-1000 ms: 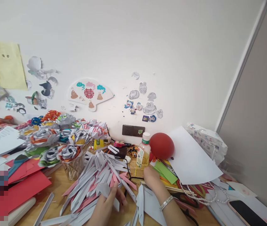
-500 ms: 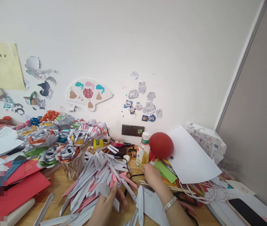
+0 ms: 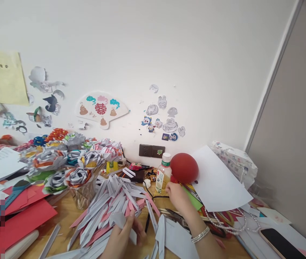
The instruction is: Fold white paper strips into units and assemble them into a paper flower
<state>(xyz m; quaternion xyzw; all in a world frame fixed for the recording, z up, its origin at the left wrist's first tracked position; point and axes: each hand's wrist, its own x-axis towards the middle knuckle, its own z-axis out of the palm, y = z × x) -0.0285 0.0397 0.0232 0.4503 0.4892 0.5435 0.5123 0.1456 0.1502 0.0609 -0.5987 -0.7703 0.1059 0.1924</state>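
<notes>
My left hand [image 3: 124,232] is closed on a folded white paper strip [image 3: 119,218], low in front of the paper pile. Beyond it lies a heap of folded white and pink paper strips [image 3: 112,196]. My right hand [image 3: 178,197], a silver bracelet on its wrist, reaches in beside a clear bottle [image 3: 163,174] with a white cap. Its fingers are curled together near the bottle's lower right side; whatever they hold, if anything, is hidden. Green paper [image 3: 194,201] shows just behind that hand, and a red balloon [image 3: 184,168] rests above it.
Paper flowers [image 3: 78,176] stand in a container at the left, beside red sheets [image 3: 26,223]. A large white sheet [image 3: 217,187], bead strings [image 3: 223,226] and a phone [image 3: 282,242] lie at the right. A black cable [image 3: 155,196] runs behind the hands.
My right hand has shifted slightly right and up, still near the bottle. My left hand stays almost in place with the folded strip. The view has moved a little.
</notes>
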